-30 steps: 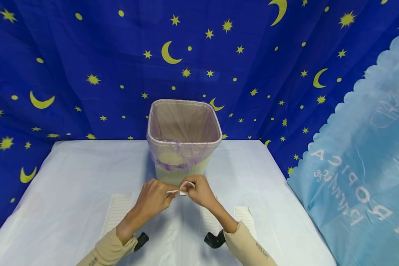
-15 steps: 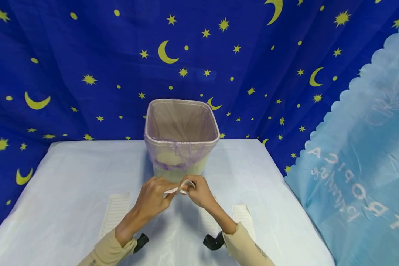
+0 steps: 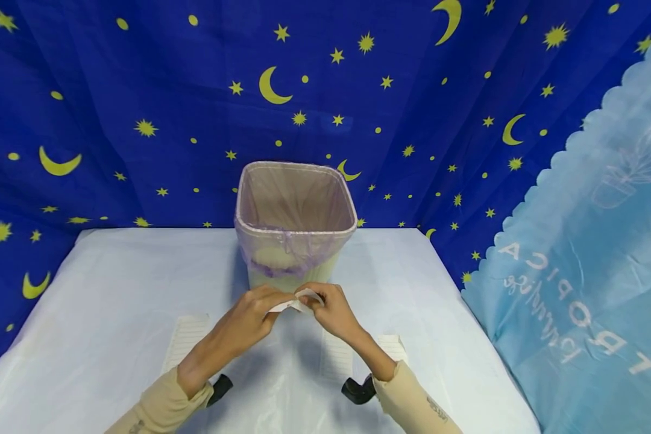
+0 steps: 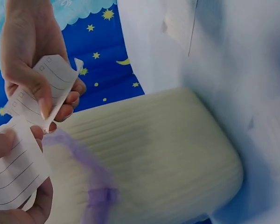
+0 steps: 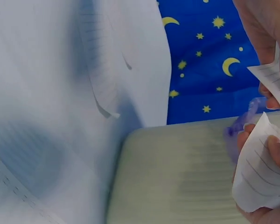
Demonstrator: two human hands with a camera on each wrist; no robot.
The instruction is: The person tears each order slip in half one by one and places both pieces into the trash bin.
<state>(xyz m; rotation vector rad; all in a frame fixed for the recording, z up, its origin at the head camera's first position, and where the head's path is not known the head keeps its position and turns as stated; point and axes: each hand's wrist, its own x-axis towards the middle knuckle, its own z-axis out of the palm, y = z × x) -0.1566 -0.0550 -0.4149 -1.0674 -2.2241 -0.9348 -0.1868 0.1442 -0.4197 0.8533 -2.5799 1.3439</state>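
My left hand [image 3: 249, 316] pinches one part of a lined paper strip [image 4: 18, 172] between thumb and fingers. Close beside it, my right hand [image 3: 333, 310] pinches the other part of the paper [image 4: 56, 81], which is printed with lines and small boxes. In the right wrist view a torn-looking pointed edge and a gap show between the two parts; they overlap in the left wrist view. Both hands are raised in front of the waste bin [image 3: 282, 282], which is pale and lined with a translucent purple bag [image 3: 309, 247].
Lined paper strips lie on the white-covered table [image 3: 135, 277]: one at left [image 3: 187, 337], one at centre right [image 3: 336, 355], another at far right [image 3: 393, 346]. Black curved pieces [image 3: 358, 390] sit by both sleeves. A blue starry curtain [image 3: 195, 90] stands behind the bin.
The fingers have shifted on the paper, and more of it shows as white between the hands. Both forearms have spread slightly apart. The bin has not moved on the table.
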